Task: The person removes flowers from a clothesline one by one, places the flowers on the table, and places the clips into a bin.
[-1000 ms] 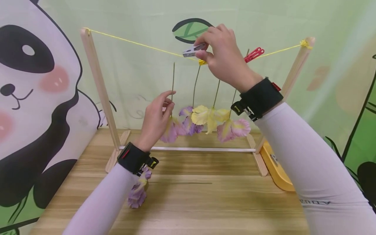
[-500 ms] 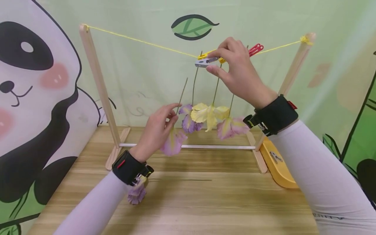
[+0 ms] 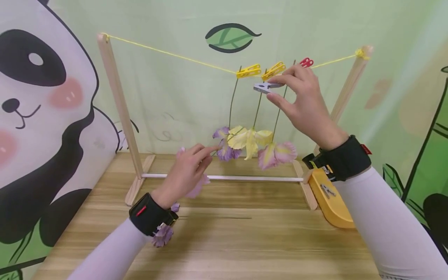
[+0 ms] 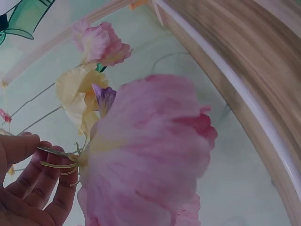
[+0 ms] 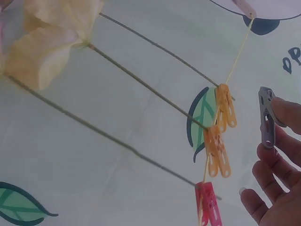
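1. Fingers and thumb of a person's right hand (image 3: 304, 103) pinch a grey clothespin (image 3: 262, 88), only the clip's own width between them, the other fingers loosely bent; the pin appears just below two yellow clips (image 3: 249, 70) in the head view, and apart from the yellow string (image 3: 168, 53) in the right wrist view.
2. Thumb and fingers of the left hand (image 3: 185, 173) nip the stem of a pink flower (image 4: 150, 146) close to its bloom, with little gap between; the flower is over the table, partly hidden behind that hand in the head view.
3. Three flowers hang bloom-down from the string: purple (image 3: 228, 151), yellow (image 3: 251, 142) and pink-and-yellow (image 3: 278, 154); a red clip (image 3: 307, 62) shows beyond the right hand.
4. Wooden posts (image 3: 119, 101) hold the string at both ends; a white rod (image 3: 255, 178) joins them low down.
5. Another purple bloom (image 3: 162, 236) lies on the wooden table (image 3: 252, 249), partly hidden by the left wrist strap (image 3: 150, 214); at right, a yellow tray (image 3: 332, 212) holds a second clothespin (image 3: 327, 190).
6. Behind stands a pale green panda-print backdrop (image 3: 168, 89).
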A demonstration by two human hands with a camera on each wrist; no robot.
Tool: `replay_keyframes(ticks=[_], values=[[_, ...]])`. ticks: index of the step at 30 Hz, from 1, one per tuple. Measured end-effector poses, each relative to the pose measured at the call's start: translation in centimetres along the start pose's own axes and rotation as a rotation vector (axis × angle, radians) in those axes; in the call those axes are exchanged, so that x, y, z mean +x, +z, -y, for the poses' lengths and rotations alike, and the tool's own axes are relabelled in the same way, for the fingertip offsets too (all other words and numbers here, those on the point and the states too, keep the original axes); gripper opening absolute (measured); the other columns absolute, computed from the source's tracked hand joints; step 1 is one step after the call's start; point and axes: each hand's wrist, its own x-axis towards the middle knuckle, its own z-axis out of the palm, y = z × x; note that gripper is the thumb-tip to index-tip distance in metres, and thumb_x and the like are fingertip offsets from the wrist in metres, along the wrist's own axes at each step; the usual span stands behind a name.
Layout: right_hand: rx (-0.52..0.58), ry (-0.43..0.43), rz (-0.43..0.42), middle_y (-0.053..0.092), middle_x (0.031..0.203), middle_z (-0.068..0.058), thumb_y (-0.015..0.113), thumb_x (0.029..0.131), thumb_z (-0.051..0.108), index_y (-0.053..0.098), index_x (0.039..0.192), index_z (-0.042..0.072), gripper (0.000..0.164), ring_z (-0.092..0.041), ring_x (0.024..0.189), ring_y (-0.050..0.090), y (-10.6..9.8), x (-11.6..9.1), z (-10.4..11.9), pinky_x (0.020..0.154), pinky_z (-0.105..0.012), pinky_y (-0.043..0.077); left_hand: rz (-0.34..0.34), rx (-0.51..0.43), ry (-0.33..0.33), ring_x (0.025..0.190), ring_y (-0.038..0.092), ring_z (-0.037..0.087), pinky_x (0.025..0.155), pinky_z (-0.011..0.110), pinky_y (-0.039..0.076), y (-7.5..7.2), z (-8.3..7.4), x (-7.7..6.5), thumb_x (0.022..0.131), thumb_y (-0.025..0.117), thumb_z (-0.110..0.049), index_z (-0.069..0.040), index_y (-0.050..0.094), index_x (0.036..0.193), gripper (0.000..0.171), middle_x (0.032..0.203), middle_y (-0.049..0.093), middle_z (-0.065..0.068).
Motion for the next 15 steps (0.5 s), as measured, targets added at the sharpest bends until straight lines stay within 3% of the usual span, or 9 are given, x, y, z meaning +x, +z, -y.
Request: replay_keyframes(ticks=[6,9,12,15], values=[[0.009,0.021,-0.055,0.056,0.108,-0.022,0.081,0.091,0.004,0.072,0.121,-0.005,0.032,-0.038,0.106,0.044,-0.7,-1.7,-1.0,0.095,-0.044,0.029,0.067,0.020,0.028,0.076,0.050,0.013,0.073,0.034,0.045,0.2,-0.3,-1.0,0.107,0.059,-0.008,-0.009,0.067,0.137,0.032,0.092,0.059,0.000],[0.014,0.030,-0.071,0.056,0.108,-0.022,0.080,0.091,0.003,0.073,0.120,-0.005,0.031,-0.037,0.105,0.044,-1.1,-2.4,-1.5,0.093,-0.042,0.028,0.116,0.030,0.022,0.081,0.056,0.014,0.092,0.048,0.044,0.2,-0.5,-1.5,0.107,0.058,-0.009,-0.010,0.066,0.138,0.032,0.097,0.062,0.000],[0.011,0.042,-0.079,0.055,0.107,-0.021,0.080,0.091,0.002,0.072,0.120,-0.005,0.031,-0.035,0.104,0.043,-1.6,-2.8,-2.0,0.092,-0.040,0.028,0.162,0.034,0.021,0.085,0.058,0.015,0.098,0.052,0.042,0.2,-0.6,-1.9,0.108,0.056,-0.008,-0.010,0.065,0.140,0.034,0.101,0.064,0.000],[0.010,0.057,-0.082,0.054,0.106,-0.022,0.079,0.091,0.000,0.072,0.120,-0.006,0.031,-0.033,0.103,0.043,-2.2,-3.3,-2.3,0.091,-0.038,0.028,0.200,0.058,0.035,0.080,0.056,0.011,0.090,0.046,0.046,0.2,-0.7,-2.0,0.106,0.059,-0.005,-0.011,0.065,0.141,0.036,0.100,0.064,-0.001]])
